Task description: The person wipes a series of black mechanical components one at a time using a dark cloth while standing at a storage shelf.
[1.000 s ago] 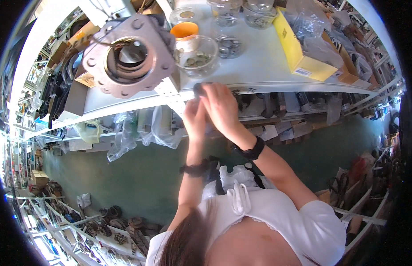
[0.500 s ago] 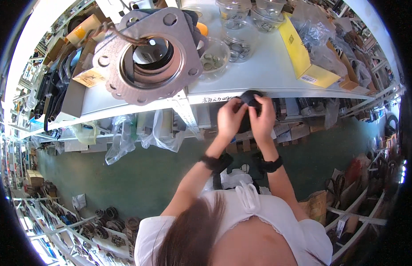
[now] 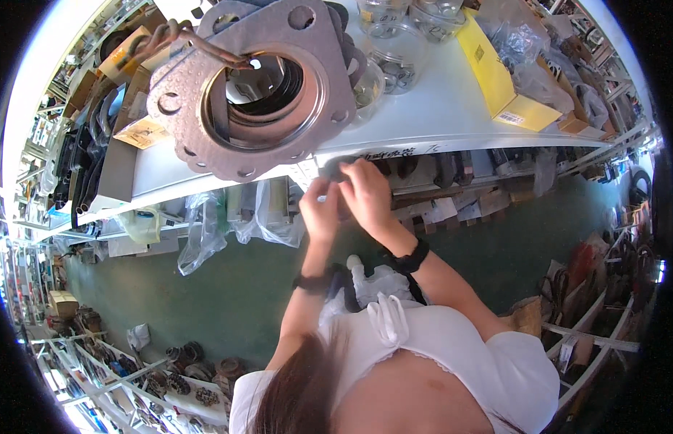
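Both my hands meet in front of the white shelf edge (image 3: 496, 139), by an upright post. A small dark, rounded thing (image 3: 336, 169) sits at their fingertips; blur and fingers hide what kind it is. My right hand (image 3: 369, 194) pinches it from the right. My left hand (image 3: 320, 213) has its fingers curled against its lower left side, close to the right fingertips. A black band (image 3: 409, 259) circles my right wrist, and a dark band is on the left one. Large flat metal gaskets (image 3: 311, 137), with a round middle opening and bolt holes, hang above and to the left of my hands.
A twisted rusty wire (image 3: 206, 47) runs to the gaskets. Clear plastic tubs (image 3: 394, 61) with small rings stand on the shelf, left of a yellow box (image 3: 488, 79) and bagged parts. Plastic bags (image 3: 268, 217) hang from the lower shelf. Racks of parts line both sides of the green floor (image 3: 467, 267).
Both hands have moved left along the shelf edge with the dark thing, nearer the post. The hanging gaskets appear larger and further right in the view.
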Demonstrator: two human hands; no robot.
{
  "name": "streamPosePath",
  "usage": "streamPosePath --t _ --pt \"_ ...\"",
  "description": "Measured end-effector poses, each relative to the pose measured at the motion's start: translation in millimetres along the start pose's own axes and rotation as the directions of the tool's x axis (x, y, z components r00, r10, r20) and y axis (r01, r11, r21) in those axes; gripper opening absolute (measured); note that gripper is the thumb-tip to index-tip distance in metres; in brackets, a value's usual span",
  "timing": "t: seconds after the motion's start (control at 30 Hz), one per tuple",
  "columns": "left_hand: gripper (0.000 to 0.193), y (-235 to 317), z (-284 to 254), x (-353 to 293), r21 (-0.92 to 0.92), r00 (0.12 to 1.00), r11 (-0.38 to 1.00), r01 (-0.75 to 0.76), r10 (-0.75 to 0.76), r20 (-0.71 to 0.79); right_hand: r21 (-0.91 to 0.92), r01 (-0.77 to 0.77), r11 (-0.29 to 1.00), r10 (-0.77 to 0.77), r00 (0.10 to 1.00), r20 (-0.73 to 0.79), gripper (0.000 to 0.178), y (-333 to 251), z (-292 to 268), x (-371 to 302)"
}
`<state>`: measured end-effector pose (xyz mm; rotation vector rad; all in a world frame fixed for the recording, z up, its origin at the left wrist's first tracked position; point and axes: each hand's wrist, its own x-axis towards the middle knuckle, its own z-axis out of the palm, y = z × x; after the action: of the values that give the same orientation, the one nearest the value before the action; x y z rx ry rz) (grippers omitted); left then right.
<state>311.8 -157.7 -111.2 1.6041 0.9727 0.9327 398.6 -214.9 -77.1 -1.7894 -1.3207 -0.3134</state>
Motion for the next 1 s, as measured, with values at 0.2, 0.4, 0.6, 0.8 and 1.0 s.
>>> streamPosePath --t 0.2,0.4,0.6,0.8,1.0 --pt "0.013 -1 -11 -3 -0.025 0.998 0.998 -0.059 0.059 -0.020 0.076 0.050 0.996 -0.054 0.998 0.045 0.030 -5 5 2" --pt "0.015 8 18 -8 0.014 0.997 0.998 -0.068 0.069 -0.041 0.111 0.043 0.993 -0.045 0.999 0.016 0.030 13 -16 2" --pt "0.014 21 78 -16 0.049 0.994 0.996 -0.071 0.067 0.084 0.122 -0.001 0.993 0.010 0.997 -0.076 0.027 61 -61 -4" --pt "0.022 62 169 -30 0.055 0.958 0.996 -0.068 0.050 0.282 -0.006 -0.149 0.989 0.146 0.974 -0.174 0.024 128 -130 -17" --pt "0.027 78 238 -40 0.073 0.898 0.993 -0.098 0.057 0.436 0.038 -0.395 0.918 0.391 0.884 -0.256 0.020 174 -178 -31"
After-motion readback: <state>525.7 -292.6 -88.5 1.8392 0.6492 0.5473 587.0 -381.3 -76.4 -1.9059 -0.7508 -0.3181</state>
